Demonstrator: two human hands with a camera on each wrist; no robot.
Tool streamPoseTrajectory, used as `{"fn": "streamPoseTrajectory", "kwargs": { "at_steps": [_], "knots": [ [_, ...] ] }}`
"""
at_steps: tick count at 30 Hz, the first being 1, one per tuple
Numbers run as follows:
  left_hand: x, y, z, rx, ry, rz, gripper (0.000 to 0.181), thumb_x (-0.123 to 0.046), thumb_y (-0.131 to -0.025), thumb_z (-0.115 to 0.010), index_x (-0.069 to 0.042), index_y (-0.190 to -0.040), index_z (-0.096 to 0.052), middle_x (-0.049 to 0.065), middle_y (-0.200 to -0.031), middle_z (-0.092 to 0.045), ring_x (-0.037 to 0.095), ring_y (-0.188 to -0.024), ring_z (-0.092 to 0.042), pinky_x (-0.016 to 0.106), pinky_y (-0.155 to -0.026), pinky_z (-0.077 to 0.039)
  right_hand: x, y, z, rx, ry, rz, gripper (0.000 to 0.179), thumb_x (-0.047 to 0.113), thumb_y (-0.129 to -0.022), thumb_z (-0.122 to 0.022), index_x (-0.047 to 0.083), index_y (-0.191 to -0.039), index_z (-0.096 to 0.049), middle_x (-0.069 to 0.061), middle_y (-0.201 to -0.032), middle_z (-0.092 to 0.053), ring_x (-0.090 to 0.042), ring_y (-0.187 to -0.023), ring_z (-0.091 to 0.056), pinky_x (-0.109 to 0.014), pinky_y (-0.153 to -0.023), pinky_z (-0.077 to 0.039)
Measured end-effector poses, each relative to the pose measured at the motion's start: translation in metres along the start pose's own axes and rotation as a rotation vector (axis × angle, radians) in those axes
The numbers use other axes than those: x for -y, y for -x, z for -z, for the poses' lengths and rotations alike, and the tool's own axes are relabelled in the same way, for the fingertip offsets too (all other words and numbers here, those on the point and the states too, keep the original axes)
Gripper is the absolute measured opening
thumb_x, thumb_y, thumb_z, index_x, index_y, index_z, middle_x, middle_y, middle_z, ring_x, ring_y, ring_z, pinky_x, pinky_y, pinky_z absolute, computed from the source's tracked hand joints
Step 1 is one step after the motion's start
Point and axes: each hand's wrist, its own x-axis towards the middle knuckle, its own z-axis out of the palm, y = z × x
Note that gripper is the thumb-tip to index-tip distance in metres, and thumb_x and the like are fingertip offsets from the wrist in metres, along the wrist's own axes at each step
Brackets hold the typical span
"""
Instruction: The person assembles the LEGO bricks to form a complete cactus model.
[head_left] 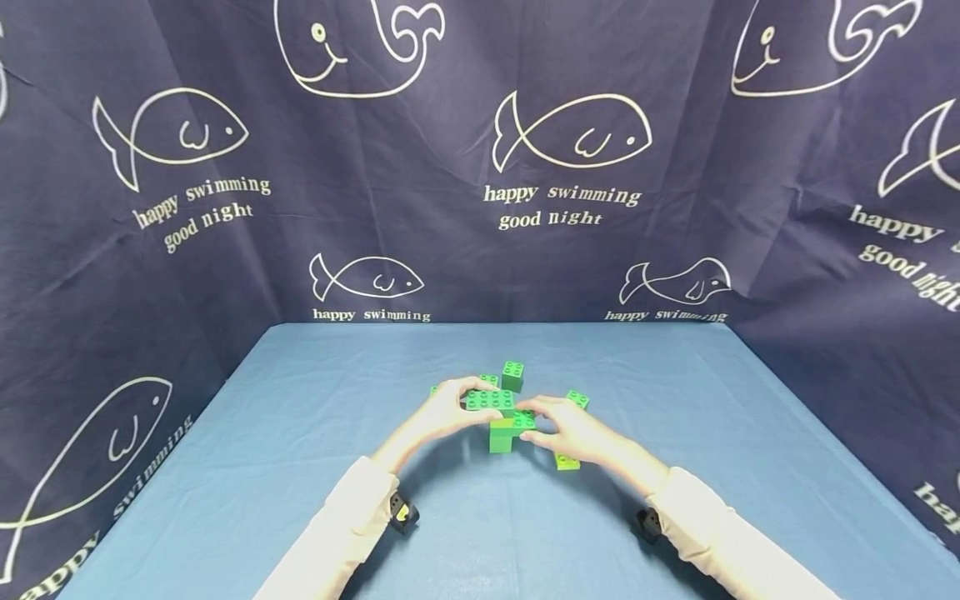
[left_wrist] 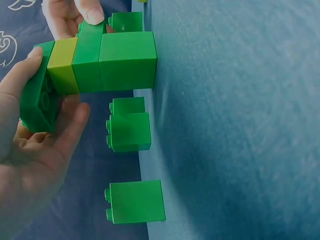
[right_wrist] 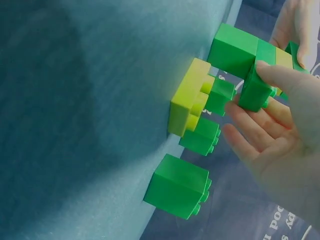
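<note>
A small stack of toy building bricks stands between the two hands. Its base is a tall green brick (left_wrist: 129, 62), with a longer green brick (right_wrist: 256, 89) over it and a yellow-green brick (left_wrist: 63, 65) higher up. At the top, a green eight-stud brick (head_left: 489, 400) is gripped between the thumb and fingers of my left hand (head_left: 438, 410); it sits at a slant to the yellow-green brick and overhangs it leftward. My right hand (head_left: 576, 429) pinches the overhanging right end of the longer green brick, thumb on the near side.
Behind the stack is a tall green brick (head_left: 513, 377). More green bricks stand left, including one (left_wrist: 136, 202); another green brick (right_wrist: 177, 186) is on the right. A yellow-green brick (head_left: 567, 461) lies below my right hand. Blue cloth (head_left: 480, 533) covers the table; a patterned curtain hangs behind.
</note>
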Motion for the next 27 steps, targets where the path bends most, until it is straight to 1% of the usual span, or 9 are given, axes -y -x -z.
{"fn": "streamPoseTrajectory", "kwargs": {
  "at_steps": [3, 10, 14, 21, 23, 27],
  "knots": [
    [0.001, 0.0, 0.0, -0.019, -0.015, 0.0, 0.037, -0.036, -0.077, -0.076, -0.021, -0.111, -0.066, -0.005, -0.099, -0.066, 0.008, -0.08, -0.055, 0.025, -0.074, -0.046, -0.002, 0.0, 0.002, 0.007, -0.004, -0.015, 0.038, 0.018, -0.086, -0.068, 0.001, -0.118, -0.06, -0.011, -0.112, -0.066, -0.022, -0.096, -0.063, -0.038, -0.086, -0.052],
    [0.003, 0.001, -0.004, -0.067, -0.022, -0.047, 0.037, -0.036, -0.076, -0.077, -0.023, -0.109, -0.067, -0.005, -0.104, -0.067, 0.007, -0.084, -0.056, 0.024, -0.076, -0.046, -0.01, 0.005, 0.006, 0.035, -0.019, -0.045, 0.04, 0.017, -0.085, -0.069, 0.0, -0.12, -0.059, -0.012, -0.114, -0.065, -0.025, -0.1, -0.063, -0.042, -0.088, -0.051],
    [0.005, 0.003, -0.004, -0.073, -0.025, -0.053, 0.038, -0.037, -0.076, -0.077, -0.023, -0.109, -0.067, -0.006, -0.107, -0.067, 0.007, -0.088, -0.058, 0.025, -0.08, -0.047, -0.014, 0.008, 0.009, 0.039, -0.016, -0.034, 0.042, 0.016, -0.083, -0.07, 0.0, -0.12, -0.059, -0.012, -0.113, -0.066, -0.026, -0.101, -0.062, -0.044, -0.089, -0.049],
    [0.008, 0.006, 0.003, -0.085, -0.014, -0.059, 0.037, -0.033, -0.077, -0.077, -0.018, -0.109, -0.068, -0.003, -0.108, -0.068, 0.01, -0.094, -0.059, 0.026, -0.083, -0.048, -0.022, 0.019, 0.011, 0.003, 0.032, 0.026, 0.038, 0.015, -0.078, -0.074, -0.004, -0.11, -0.063, -0.012, -0.104, -0.068, -0.026, -0.095, -0.063, -0.04, -0.083, -0.052],
    [0.008, 0.006, 0.004, -0.09, -0.013, -0.065, 0.037, -0.033, -0.076, -0.077, -0.018, -0.109, -0.068, -0.003, -0.107, -0.068, 0.01, -0.095, -0.06, 0.026, -0.084, -0.048, -0.024, 0.022, 0.012, 0.009, 0.034, 0.024, 0.038, 0.015, -0.077, -0.075, -0.004, -0.109, -0.064, -0.011, -0.102, -0.068, -0.025, -0.093, -0.063, -0.039, -0.082, -0.052],
    [0.008, 0.006, 0.007, -0.086, -0.021, -0.076, 0.037, -0.033, -0.076, -0.077, -0.018, -0.109, -0.068, -0.001, -0.107, -0.068, 0.011, -0.095, -0.06, 0.028, -0.085, -0.048, -0.028, 0.026, 0.014, 0.053, 0.011, -0.017, 0.038, 0.017, -0.077, -0.075, -0.004, -0.107, -0.064, -0.01, -0.099, -0.067, -0.025, -0.09, -0.064, -0.037, -0.08, -0.053]
  ]
}}
